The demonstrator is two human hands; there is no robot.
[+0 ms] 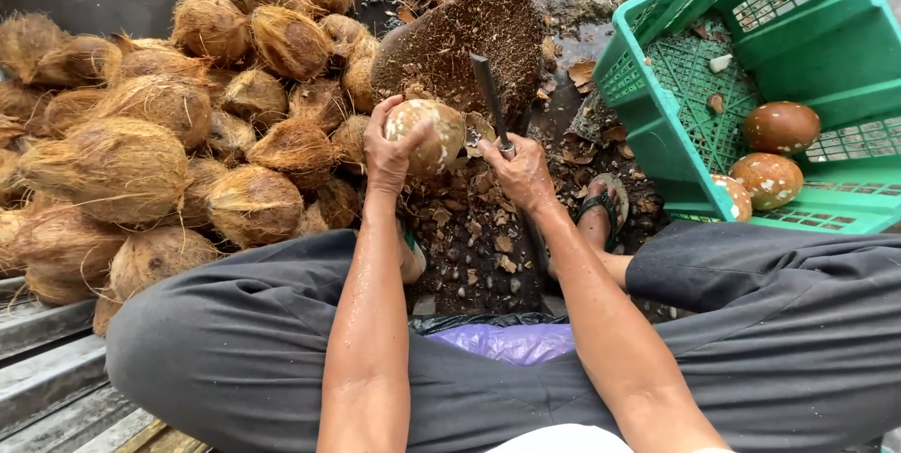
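A heap of husked coconuts lies at our left, within reach. The green crate at right holds three peeled nuts. Our left hand grips a partly peeled coconut over the wood block, steadying it. Our right hand is closed around a blade, its tip raised beside the nut.
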